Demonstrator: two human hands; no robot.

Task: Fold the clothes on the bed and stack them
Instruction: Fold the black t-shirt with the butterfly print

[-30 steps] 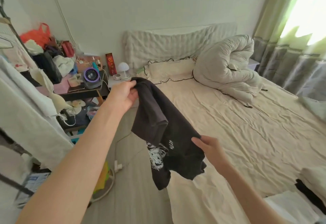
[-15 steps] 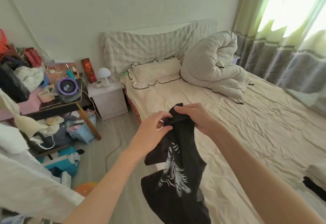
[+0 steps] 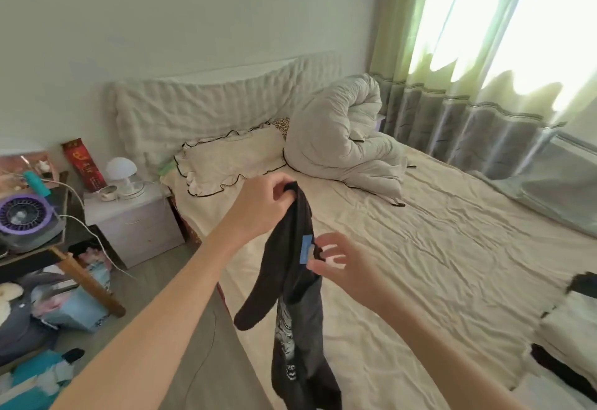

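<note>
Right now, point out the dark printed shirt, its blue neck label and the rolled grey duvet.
dark printed shirt point(image 3: 298, 322), head view, hanging body.
blue neck label point(image 3: 306, 248), head view, centre.
rolled grey duvet point(image 3: 336, 138), head view, bulging side.

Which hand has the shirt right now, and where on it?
The left hand grips the dark shirt at its top edge, so it hangs down. The right hand pinches it lower, beside the blue tag.

the shirt point(image 3: 290, 283) is black with a white print and a blue tag point(image 3: 306, 248). the bed sheet point(image 3: 420, 248) is cream, the pillow point(image 3: 226, 164) cream with black trim, the duvet point(image 3: 339, 138) pale grey, the curtains point(image 3: 452, 86) green and grey, the fan point(image 3: 24, 215) purple.
</note>
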